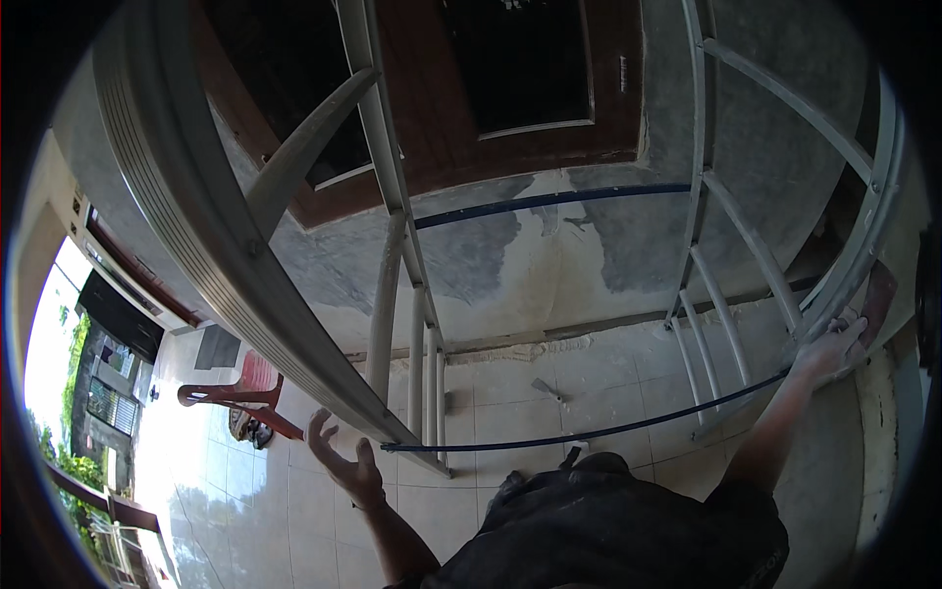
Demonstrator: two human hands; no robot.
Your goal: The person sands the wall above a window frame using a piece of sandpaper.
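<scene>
Nearest, the left hand (343, 461) hangs open, fingers spread, just under the near rail of the metal frame (226, 245) — touching nothing. Further off, the right hand (829, 348) grips the far rail; the frame's long rails run upward between them.

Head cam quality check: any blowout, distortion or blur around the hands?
Head view: sunlit tiled yard at the left is blown out; fisheye bends the grey metal scaffold frame toward the rim, corners vignette black; open left hand is backlit and dim; right hand on the frame's right upright reads fairly sharp.
</scene>
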